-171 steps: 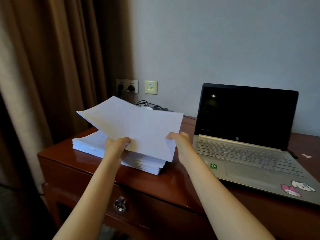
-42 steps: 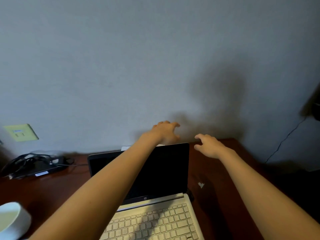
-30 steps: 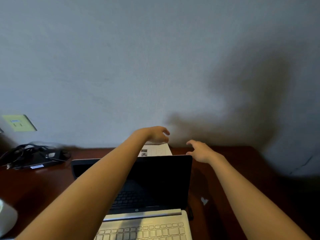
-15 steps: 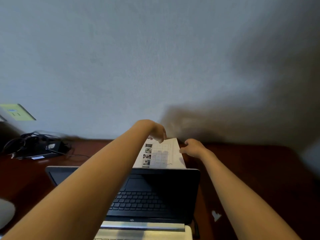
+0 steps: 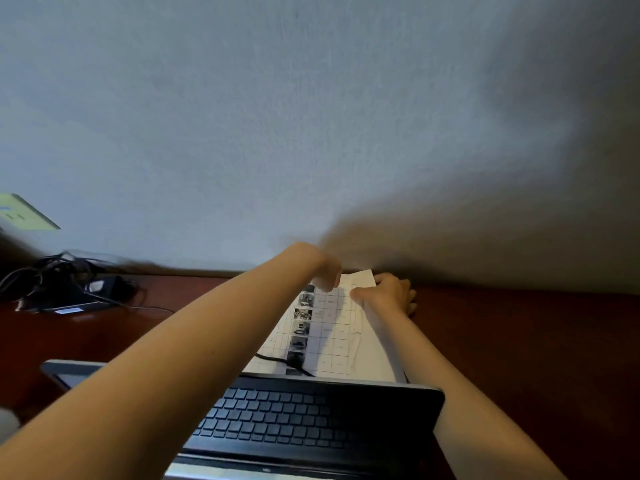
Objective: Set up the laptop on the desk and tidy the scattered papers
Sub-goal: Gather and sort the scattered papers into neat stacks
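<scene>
The printed sheet [image 5: 329, 330] stretches lengthwise from both hands back toward the laptop [image 5: 311, 417]. The right hand [image 5: 388, 294] pinches its far corner; the left hand [image 5: 325, 278] is too blurred to tell its hold.

Plain domestic-looking room: wooden desk [image 5: 519, 341], wall socket [image 5: 24, 213], cables [image 5: 52, 282]

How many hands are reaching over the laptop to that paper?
2. The left hand, blurred, is at the far edge of the printed sheet; the right hand pinches its far right corner. Both arms pass over the laptop.
</scene>
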The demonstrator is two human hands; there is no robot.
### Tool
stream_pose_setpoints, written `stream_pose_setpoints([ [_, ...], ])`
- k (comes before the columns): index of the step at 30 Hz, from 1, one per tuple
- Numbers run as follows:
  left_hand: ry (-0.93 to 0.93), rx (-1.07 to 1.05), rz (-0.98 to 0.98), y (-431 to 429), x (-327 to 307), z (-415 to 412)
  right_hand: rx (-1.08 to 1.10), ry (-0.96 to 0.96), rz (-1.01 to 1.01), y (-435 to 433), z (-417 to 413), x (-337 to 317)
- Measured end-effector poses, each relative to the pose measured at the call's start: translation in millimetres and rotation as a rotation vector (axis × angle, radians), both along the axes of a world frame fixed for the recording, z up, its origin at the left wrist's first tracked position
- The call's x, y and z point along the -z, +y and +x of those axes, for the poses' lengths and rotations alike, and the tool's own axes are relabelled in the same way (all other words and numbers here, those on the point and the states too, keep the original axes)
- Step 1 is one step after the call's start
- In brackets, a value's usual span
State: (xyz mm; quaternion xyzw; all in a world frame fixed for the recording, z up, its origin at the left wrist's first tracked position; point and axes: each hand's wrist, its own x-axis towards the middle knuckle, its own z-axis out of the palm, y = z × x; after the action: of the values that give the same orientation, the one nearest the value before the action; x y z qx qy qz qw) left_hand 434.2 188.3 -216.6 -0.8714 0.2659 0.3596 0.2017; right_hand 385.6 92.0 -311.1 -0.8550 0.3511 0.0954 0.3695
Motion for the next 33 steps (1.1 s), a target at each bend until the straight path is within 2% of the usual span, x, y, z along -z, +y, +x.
stream_pose_setpoints([
  [5,0.012,0.004,0.007,-2,3,-4,-0.046,-0.044,0.309,1,3,-4],
  [8,0.012,-0.011,-0.013,-2,1,-6,-0.112,-0.001,0.379,2,-6,-8],
  [20,0.009,-0.028,-0.080,-23,-31,-34,0.342,-0.169,0.501,-66,-64,-35],
  [26,0.028,0.041,-0.205,-58,-52,-61,0.346,-0.255,0.315,-107,-101,-57],
  [33,0.046,0.081,-0.342,-100,-62,-102,0.506,-0.324,0.263,-149,-149,-72],
])
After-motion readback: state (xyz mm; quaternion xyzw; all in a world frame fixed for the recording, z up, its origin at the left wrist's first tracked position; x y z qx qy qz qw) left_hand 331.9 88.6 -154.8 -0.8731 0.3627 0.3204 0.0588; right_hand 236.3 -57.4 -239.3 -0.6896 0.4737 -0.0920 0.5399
